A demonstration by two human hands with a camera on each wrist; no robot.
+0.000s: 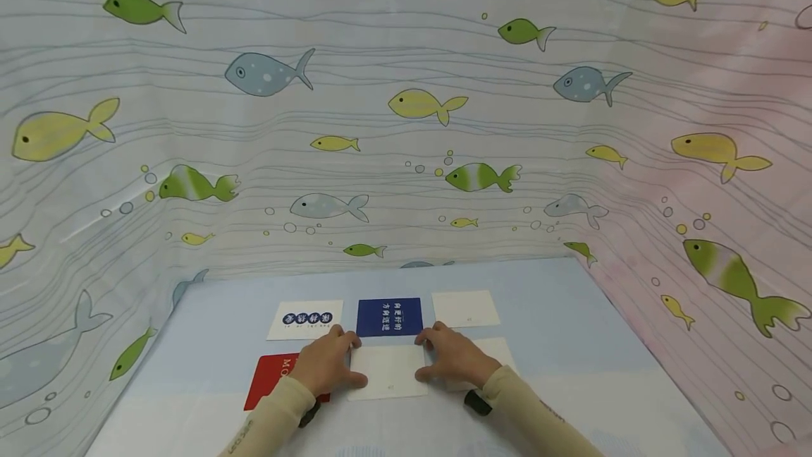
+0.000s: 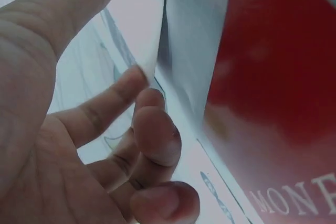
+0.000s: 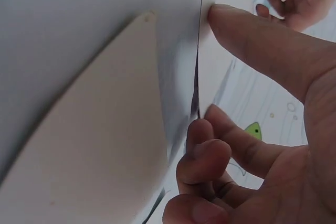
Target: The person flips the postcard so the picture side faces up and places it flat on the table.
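Observation:
A plain white card (image 1: 388, 372) lies in the middle of the front row, between my two hands. My left hand (image 1: 325, 364) holds its left edge, thumb near the front corner and index finger at the back one. On the opposite edge, my right hand (image 1: 455, 357) grips in the same way, and the right wrist view has that thumb on the card's face (image 3: 212, 66). Under my left wrist lies a red card (image 1: 269, 379) with white letters, partly covered. Another white card (image 1: 497, 351) is partly hidden by my right hand.
Behind my hands lie a white card with blue circles (image 1: 307, 317), a dark blue card (image 1: 371, 319) with white characters, and a plain white card (image 1: 466, 309). A fish-print curtain (image 1: 380, 161) surrounds the pale tabletop (image 1: 558, 323) at the back and sides.

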